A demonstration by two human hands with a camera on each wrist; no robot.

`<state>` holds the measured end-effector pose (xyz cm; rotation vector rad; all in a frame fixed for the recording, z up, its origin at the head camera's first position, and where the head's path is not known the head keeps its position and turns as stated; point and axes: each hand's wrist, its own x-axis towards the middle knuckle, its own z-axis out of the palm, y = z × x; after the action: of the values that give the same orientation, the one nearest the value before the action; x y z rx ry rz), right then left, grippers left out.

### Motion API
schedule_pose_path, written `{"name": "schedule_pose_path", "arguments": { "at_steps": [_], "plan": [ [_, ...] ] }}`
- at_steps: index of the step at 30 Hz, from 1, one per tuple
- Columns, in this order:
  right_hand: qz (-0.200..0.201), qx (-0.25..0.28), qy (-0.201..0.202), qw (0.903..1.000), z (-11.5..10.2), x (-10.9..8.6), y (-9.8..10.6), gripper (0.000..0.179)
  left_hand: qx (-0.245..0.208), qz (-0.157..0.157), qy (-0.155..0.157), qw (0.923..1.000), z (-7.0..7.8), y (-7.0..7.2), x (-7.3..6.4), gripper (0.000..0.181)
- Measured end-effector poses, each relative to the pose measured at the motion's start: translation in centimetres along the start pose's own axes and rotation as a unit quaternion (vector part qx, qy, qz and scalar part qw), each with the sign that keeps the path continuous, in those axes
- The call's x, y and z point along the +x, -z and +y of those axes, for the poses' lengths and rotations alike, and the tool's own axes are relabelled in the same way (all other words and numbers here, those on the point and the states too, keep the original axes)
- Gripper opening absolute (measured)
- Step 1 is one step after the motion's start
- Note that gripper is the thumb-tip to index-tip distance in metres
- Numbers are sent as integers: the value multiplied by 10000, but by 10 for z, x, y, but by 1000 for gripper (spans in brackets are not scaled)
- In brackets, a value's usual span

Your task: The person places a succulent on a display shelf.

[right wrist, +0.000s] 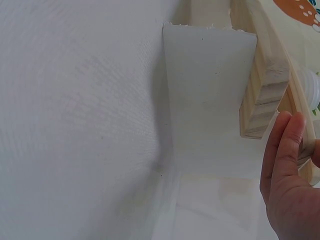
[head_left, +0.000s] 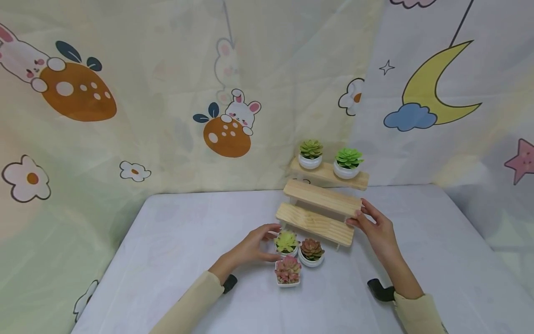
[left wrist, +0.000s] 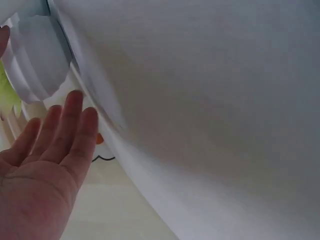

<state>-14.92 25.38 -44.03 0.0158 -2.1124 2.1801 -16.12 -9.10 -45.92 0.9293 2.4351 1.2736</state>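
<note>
In the head view the yellow-green rosette succulent [head_left: 286,241] hides most of its round white pot [left wrist: 42,57]; whether the left hand [head_left: 255,245] touches that pot cannot be told. The left wrist view cuts that hand's thumb to a tip. In the right wrist view the edges crop the tiered pale-wood stand [right wrist: 267,75] and the right hand's thumb [right wrist: 316,152].

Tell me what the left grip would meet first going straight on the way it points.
The green plant on the table, likely its white pot first; whether the left grip touches it is unclear.
</note>
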Motion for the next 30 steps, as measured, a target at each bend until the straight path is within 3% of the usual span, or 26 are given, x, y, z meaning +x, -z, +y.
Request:
{"name": "schedule_pose_path", "arguments": {
  "at_steps": [10, 30],
  "plan": [
    [-18, 0, -53, 10000, -3, 0, 0, 67, 250, -259, 357, 9987, 5, -5, 10, 66],
    [-87, 272, -2, 9996, 2, 1, 2, 68, 455, -291, 623, 9966, 8, -8, 12, 63]
  ]
}}
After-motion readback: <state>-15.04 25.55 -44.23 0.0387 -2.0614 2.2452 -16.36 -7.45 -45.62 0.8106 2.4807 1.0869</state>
